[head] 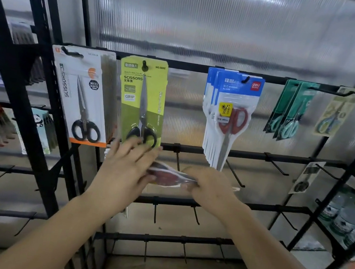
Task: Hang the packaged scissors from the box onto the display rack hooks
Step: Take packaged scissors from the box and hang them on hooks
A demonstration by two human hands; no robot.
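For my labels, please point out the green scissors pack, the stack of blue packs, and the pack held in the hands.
green scissors pack [141, 97]: head view, card middle.
blue packs [239, 86]: head view, front card.
held pack [169, 175]: head view, red handles.

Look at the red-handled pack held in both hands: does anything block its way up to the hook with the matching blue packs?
Nothing visible does. The red-handled pack, held between the left hand and right hand, sits just below the blue packs. Their hook juts forward with its tip free, though already well loaded.
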